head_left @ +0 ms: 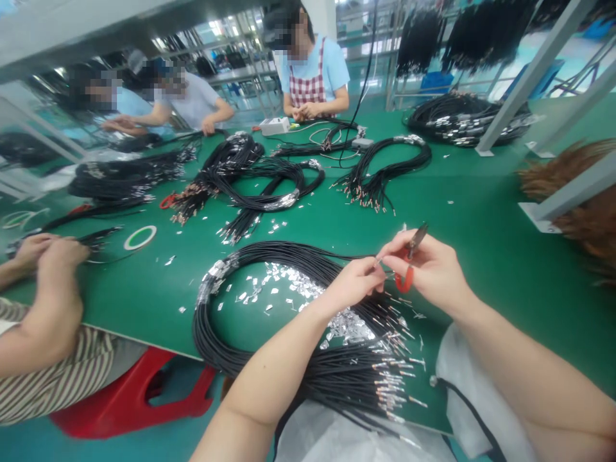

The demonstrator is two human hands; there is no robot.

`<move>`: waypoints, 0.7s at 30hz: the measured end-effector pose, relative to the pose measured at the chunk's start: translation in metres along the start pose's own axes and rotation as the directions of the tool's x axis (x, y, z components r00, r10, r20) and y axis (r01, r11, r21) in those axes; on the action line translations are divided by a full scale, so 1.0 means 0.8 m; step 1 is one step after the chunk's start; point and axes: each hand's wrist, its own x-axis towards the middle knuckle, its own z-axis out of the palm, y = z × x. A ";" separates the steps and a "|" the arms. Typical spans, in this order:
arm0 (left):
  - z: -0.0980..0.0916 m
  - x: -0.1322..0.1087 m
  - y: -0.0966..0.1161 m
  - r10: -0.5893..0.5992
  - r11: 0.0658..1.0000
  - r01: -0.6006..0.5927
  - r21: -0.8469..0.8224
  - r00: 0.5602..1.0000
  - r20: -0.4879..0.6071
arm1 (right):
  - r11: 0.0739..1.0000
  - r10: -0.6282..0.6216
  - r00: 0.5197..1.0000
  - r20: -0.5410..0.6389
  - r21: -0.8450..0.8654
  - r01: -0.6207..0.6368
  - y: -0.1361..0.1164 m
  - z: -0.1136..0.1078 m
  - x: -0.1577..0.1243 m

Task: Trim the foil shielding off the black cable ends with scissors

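My left hand point(353, 282) is closed in a pinch on the end of a black cable from the looped bundle in front of me. My right hand point(436, 269) holds small scissors point(405, 279) with orange handles, their dark blades pointing up and away. The right thumb and forefinger meet the tip of the same cable beside the left fingers. Below both hands lies the large loop of black cables point(205, 327), bound with silvery foil at its left. Its stripped ends, coppery and silver, fan out at the right. Foil scraps point(353, 326) are strewn inside the loop.
More black cable bundles point(269, 192) lie across the green table point(481, 237). A tape roll point(140, 238) is at the left, near a co-worker's hands point(60, 250). Grey metal posts point(582, 192) and brown strands point(572, 205) stand at the right. Other people work opposite.
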 end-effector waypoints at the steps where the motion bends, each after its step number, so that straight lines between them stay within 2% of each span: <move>1: 0.000 0.000 0.000 -0.012 1.000 0.012 -0.001 1.000 0.008 | 1.000 0.005 1.000 0.005 0.005 -0.005 0.001 0.002 -0.001; 6: 0.000 0.000 -0.002 -0.041 0.999 0.042 0.020 0.998 -0.038 | 0.999 -0.052 0.998 0.024 -0.002 0.052 0.003 0.001 -0.003; 9: 0.002 -0.002 0.001 0.025 0.998 -0.030 -0.058 0.996 -0.085 | 0.999 -0.051 0.999 -0.004 -0.018 0.051 0.007 0.000 -0.001; 12: 0.006 -0.005 0.008 0.117 0.970 -0.162 -0.183 0.965 -0.235 | 1.000 -0.020 0.996 -0.092 0.008 0.020 0.015 0.000 0.005; 16: 0.009 -0.008 0.010 0.145 0.969 -0.209 -0.134 0.914 -0.378 | 0.989 0.058 0.990 -0.127 0.144 -0.039 0.022 0.001 0.012; 21: 0.009 -0.008 0.005 0.146 0.973 -0.197 -0.117 0.926 -0.348 | 0.994 0.032 0.995 -0.099 0.108 -0.021 0.015 0.005 0.008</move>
